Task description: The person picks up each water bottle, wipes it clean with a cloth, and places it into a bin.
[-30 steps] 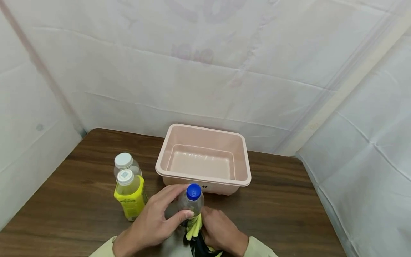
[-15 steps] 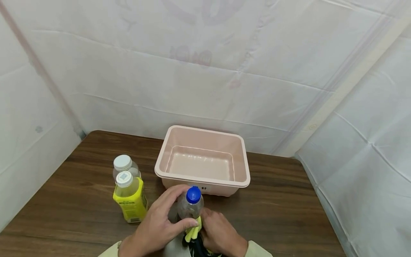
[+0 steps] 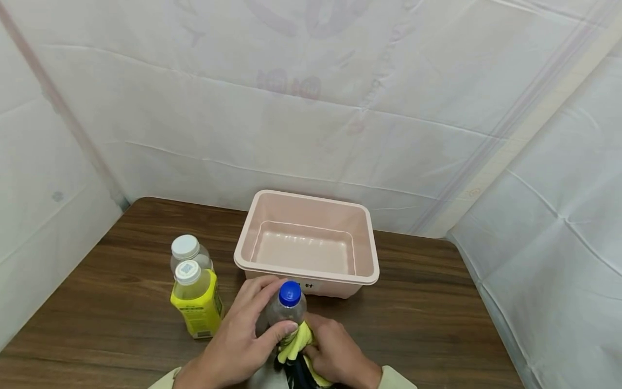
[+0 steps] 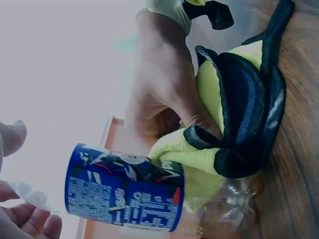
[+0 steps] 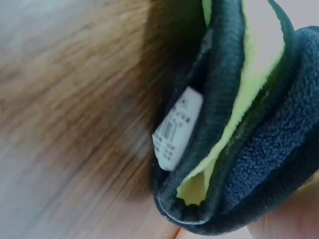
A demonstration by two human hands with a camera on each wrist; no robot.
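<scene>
Near the front of the table, a clear plastic bottle (image 3: 286,312) with a blue cap stands in my left hand (image 3: 245,335), thumb and fingers round its upper part. Its blue printed label (image 4: 124,189) shows in the left wrist view. My right hand (image 3: 335,348) grips a yellow cloth with black edging (image 3: 297,341) and holds it against the bottle's side. The cloth hangs in folds below that hand, and its dark blue side (image 4: 244,94) faces the left wrist camera. In the right wrist view, a white tag (image 5: 178,130) sticks out from the folds.
A pale pink plastic basin (image 3: 306,275) stands behind the hands. To the left are a yellow-labelled bottle (image 3: 199,310) and a clear bottle with a white lid (image 3: 185,247). White sheeting (image 3: 311,124) encloses the wooden table (image 3: 427,324) at the back and sides.
My right hand has turned slightly and shifted with the cloth along the bottle, so more yellow shows beside it. The left thumb has moved a little; the bottle stays in about the same place.
</scene>
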